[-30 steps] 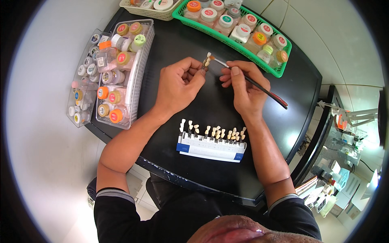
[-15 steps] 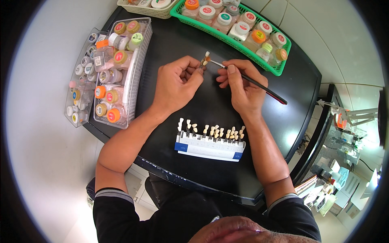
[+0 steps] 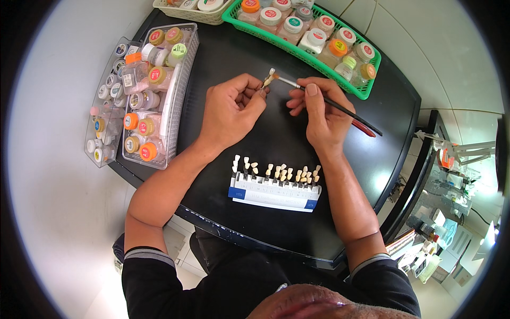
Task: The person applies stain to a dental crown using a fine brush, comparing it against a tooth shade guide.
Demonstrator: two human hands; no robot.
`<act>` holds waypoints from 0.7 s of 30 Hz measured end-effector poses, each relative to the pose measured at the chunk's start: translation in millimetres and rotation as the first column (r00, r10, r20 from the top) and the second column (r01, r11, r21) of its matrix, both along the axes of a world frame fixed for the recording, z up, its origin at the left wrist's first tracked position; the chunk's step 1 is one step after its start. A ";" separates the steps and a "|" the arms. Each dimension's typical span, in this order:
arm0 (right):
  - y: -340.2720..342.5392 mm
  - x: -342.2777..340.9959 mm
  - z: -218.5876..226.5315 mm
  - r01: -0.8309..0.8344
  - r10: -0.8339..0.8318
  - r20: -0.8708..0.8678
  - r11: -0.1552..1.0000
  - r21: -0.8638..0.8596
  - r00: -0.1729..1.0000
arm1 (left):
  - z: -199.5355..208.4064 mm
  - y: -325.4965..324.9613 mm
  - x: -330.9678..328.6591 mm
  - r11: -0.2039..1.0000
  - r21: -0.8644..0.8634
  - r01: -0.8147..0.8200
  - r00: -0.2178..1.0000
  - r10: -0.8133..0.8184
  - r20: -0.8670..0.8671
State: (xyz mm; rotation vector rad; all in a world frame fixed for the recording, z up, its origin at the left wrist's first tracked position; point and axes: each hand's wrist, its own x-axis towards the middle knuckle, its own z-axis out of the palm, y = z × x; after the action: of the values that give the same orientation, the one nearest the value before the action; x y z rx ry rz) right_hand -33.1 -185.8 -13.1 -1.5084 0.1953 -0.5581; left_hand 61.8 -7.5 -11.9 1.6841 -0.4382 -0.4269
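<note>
My left hand (image 3: 232,108) is closed, pinching a tooth-shaped shade tab (image 3: 269,78) between thumb and fingers, its pale tip pointing up and away. My right hand (image 3: 324,114) grips a slim brush (image 3: 347,109) with a dark handle and a silver ferrule. The brown bristles are right beside the tab; whether they touch it I cannot tell. A reddish, rounded tip shows beside the brush's handle end, and I cannot make out if it is a second handle. Nearer me, between my forearms, a white and blue shade guide holder (image 3: 274,197) carries several tooth-shaped tabs (image 3: 283,174).
A clear basket (image 3: 169,134) of small jars stands on the black table (image 3: 212,204) at left, with a clear box (image 3: 104,159) of jars beside it. The green basket (image 3: 297,51) of capped jars lies at the far side, next to a cream basket (image 3: 212,17).
My right hand has shifted slightly right and turned, swinging the handle end a little to the right. A reddish tip now shows apart from the dark end. My left hand stays almost still.
</note>
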 end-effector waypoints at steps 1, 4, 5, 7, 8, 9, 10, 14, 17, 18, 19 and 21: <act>0.5 -0.8 1.0 -0.034 0.034 0.006 0.999 0.012 0.999 | 0.2 0.0 -0.2 1.000 0.001 -0.001 1.000 0.001 0.000; 3.5 3.5 0.6 0.021 -0.021 -0.035 1.000 -0.004 0.999 | 0.7 -1.1 -0.8 1.000 -0.016 -0.008 1.000 0.008 -0.004; 2.2 3.6 -0.1 0.022 -0.022 -0.035 1.000 -0.005 0.999 | 0.7 -1.1 -0.8 1.000 -0.015 -0.005 1.000 0.005 -0.002; -0.9 3.2 -1.9 0.043 -0.045 0.042 0.998 0.048 0.998 | 0.4 -1.2 -0.7 1.000 -0.014 -0.002 1.000 0.002 -0.001; -0.5 2.1 -0.8 0.043 -0.045 0.042 0.998 0.047 0.998 | 0.1 -1.4 -0.5 1.000 -0.027 0.000 1.000 0.000 -0.009; 0.6 0.4 0.9 -0.007 0.007 -0.002 1.000 0.000 1.000 | -0.4 -1.2 -0.6 0.999 -0.038 0.001 1.000 -0.002 -0.017; 1.4 -0.4 1.7 -0.060 0.057 -0.048 0.997 -0.044 0.997 | -1.1 0.0 -0.3 0.999 -0.037 0.001 1.000 -0.001 -0.017; -1.0 4.1 -1.0 0.049 -0.050 0.031 0.998 0.032 0.998 | -2.9 2.4 0.3 0.998 0.039 0.054 0.998 -0.055 0.026; 2.1 -0.6 2.8 -0.060 0.058 -0.043 0.996 -0.061 0.997 | -4.6 4.1 0.7 0.998 0.035 0.052 0.998 -0.053 0.027; 1.0 0.4 0.9 -0.058 0.055 -0.043 0.996 -0.062 0.998 | -4.7 3.2 0.8 0.998 0.035 0.056 0.998 -0.057 0.032; -0.2 2.6 -2.9 -0.002 0.002 -0.007 1.000 -0.009 1.000 | -3.8 2.4 0.6 0.998 0.034 0.058 0.998 -0.059 0.032; -0.5 2.6 -3.6 0.050 -0.051 0.026 0.998 0.048 0.998 | -1.2 1.9 0.2 0.997 0.046 0.057 0.998 -0.059 0.037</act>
State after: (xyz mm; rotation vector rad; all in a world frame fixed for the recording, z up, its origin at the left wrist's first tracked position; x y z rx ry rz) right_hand -30.5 -186.4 -16.7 -1.4523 0.2246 -0.6105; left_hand 62.0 -5.6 -13.2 1.7287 -0.5102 -0.4503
